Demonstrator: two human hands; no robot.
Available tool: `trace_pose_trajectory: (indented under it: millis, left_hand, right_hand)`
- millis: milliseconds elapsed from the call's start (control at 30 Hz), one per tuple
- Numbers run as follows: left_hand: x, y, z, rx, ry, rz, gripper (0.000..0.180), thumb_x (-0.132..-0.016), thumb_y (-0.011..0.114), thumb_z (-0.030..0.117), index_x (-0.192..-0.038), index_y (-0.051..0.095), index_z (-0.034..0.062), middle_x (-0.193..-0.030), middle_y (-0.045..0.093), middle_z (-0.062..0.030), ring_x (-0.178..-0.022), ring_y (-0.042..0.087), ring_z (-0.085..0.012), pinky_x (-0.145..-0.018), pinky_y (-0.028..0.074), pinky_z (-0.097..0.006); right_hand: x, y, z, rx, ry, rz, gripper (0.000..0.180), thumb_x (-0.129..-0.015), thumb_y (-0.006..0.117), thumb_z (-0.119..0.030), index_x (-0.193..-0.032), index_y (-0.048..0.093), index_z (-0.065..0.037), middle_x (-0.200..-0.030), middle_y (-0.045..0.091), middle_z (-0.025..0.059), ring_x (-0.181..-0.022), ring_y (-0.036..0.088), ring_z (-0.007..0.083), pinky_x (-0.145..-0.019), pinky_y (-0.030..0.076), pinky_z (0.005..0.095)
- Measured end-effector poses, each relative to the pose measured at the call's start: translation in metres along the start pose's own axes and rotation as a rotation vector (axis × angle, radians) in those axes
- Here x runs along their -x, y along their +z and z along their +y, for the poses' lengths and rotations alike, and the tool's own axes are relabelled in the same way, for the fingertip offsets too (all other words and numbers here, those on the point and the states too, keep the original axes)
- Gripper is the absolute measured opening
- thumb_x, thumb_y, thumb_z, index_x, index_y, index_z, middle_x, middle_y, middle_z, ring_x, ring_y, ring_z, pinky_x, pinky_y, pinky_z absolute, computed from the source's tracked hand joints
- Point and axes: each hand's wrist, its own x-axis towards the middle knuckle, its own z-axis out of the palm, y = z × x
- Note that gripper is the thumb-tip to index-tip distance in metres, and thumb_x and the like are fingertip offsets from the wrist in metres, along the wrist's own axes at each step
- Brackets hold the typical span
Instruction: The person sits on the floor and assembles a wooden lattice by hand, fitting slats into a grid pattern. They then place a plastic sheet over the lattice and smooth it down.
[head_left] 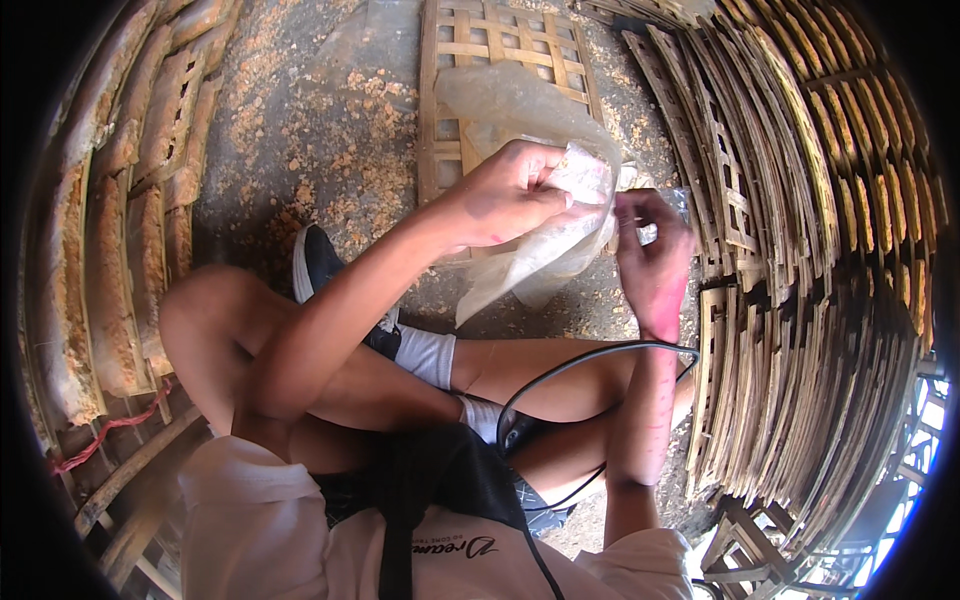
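Note:
A thin, cloudy plastic sheet (541, 252) hangs crumpled between my hands, above the far floor. My left hand (510, 195) is closed on its bunched upper part, fingers pinched together. On the right edge of the sheet, my right hand (655, 245) is closed too, its thumb and fingers pinching the plastic. A flat wooden lattice tray (430, 120) lies on the floor beyond my hands, partly covered by the sheet.
Orange-brown crumbs (375, 120) are scattered over the grey floor. Stacked wooden lattice trays (755, 390) rise close on my right. Trays holding a crumbly orange layer (70, 270) lean on my left. A black cable (560, 362) loops over my right forearm. My crossed legs lie beneath my arms.

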Motion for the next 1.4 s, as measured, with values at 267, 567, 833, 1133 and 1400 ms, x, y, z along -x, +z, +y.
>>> trace_pose_trajectory:
  millis: [267, 567, 833, 1133, 1400]
  left_hand:
    - [-0.002, 0.004, 0.001, 0.06, 0.06, 0.039, 0.028, -0.097, 0.053, -0.007, -0.122, 0.064, -0.0101, -0.109, 0.074, -0.0112, -0.113, 0.07, -0.0167, -0.084, 0.055, -0.028]
    - [0.006, 0.008, 0.008, -0.364, -0.014, -0.116, 0.04, -0.1, 0.058, 0.002, -0.139, 0.054, -0.0028, -0.118, 0.073, -0.0149, -0.11, 0.067, -0.0189, -0.094, 0.052, -0.032]
    - [0.009, 0.018, 0.002, -0.473, 0.224, -0.086, 0.027, -0.094, 0.056, 0.0, -0.119, 0.062, -0.0048, -0.106, 0.07, -0.0248, -0.102, 0.069, -0.0336, -0.09, 0.052, -0.041]
    - [0.008, 0.013, 0.002, -0.559, 0.081, -0.103, 0.043, -0.096, 0.049, 0.0, -0.138, 0.058, -0.0013, -0.102, 0.072, -0.0237, -0.08, 0.067, -0.0242, -0.076, 0.053, -0.039]
    - [0.003, 0.01, -0.009, -0.687, 0.064, -0.036, 0.06, -0.096, 0.051, 0.0, -0.155, 0.044, 0.0081, -0.113, 0.072, -0.0229, -0.083, 0.067, -0.0211, -0.077, 0.054, -0.035]
  right_hand:
    - [-0.017, -0.07, 0.076, 0.326, 0.163, 0.461, 0.022, -0.095, 0.058, -0.004, -0.108, 0.076, -0.005, -0.095, 0.078, 0.0141, -0.083, 0.075, 0.0238, -0.074, 0.06, 0.0365]
    - [-0.002, -0.008, -0.013, 0.061, -0.242, 0.081, 0.03, -0.078, 0.087, -0.011, -0.105, 0.075, -0.005, -0.106, 0.074, 0.0107, -0.098, 0.071, 0.0237, -0.087, 0.056, 0.0355]
    - [0.002, 0.004, -0.033, 0.035, -0.377, 0.083, 0.025, -0.078, 0.084, -0.002, -0.103, 0.079, -0.005, -0.1, 0.07, 0.0068, -0.091, 0.067, 0.024, -0.079, 0.055, 0.0363]
    - [-0.007, -0.039, 0.013, 0.239, -0.214, 0.225, 0.007, -0.085, 0.082, -0.007, -0.091, 0.078, -0.007, -0.095, 0.075, 0.0091, -0.081, 0.071, 0.0212, -0.071, 0.055, 0.0351]
    - [-0.005, -0.104, 0.124, 0.583, 0.617, 0.194, 0.033, -0.096, 0.063, -0.024, -0.122, 0.076, -0.007, -0.128, 0.072, 0.0159, -0.12, 0.068, 0.0303, -0.103, 0.052, 0.0443]
